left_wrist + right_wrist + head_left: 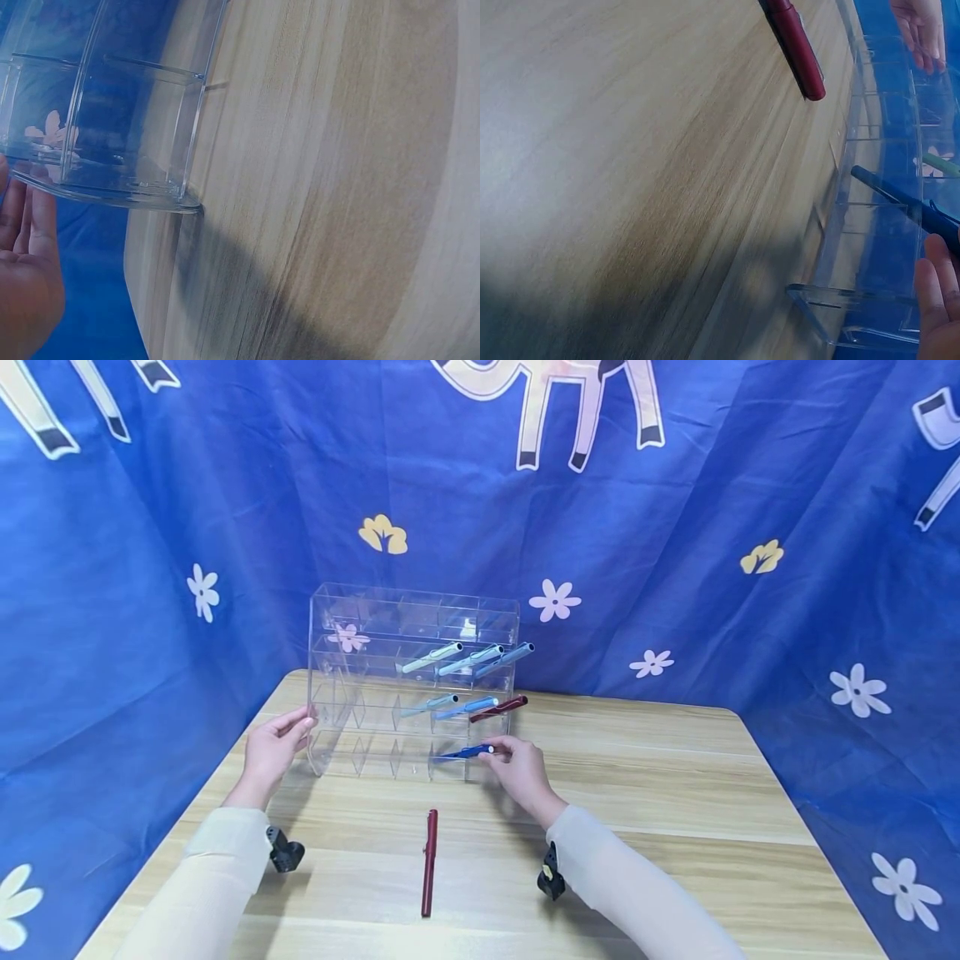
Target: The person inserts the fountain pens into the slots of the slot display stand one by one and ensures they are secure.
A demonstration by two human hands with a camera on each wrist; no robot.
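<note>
A clear acrylic pen rack (414, 604) with several tiers of compartments stands upright on the table. My left hand (273, 750) holds its left side edge; in the left wrist view, the fingers (31, 225) lie at the clear side panel. Between right thumb and fingertips I pinch the cap end of a blue pen (461, 752), its other end reaching into the bottom tier. This right hand (522, 771) is at the rack's lower right corner. A dark red pen (429, 864) lies lengthwise on the table in front of the rack.
Several pens rest slanted in the two tiers above, including a pale green pen (432, 657), a grey-blue pen (505, 661) and another dark red pen (498, 709). Blue patterned cloth (465, 510) hangs behind and beside the wooden table (637, 768).
</note>
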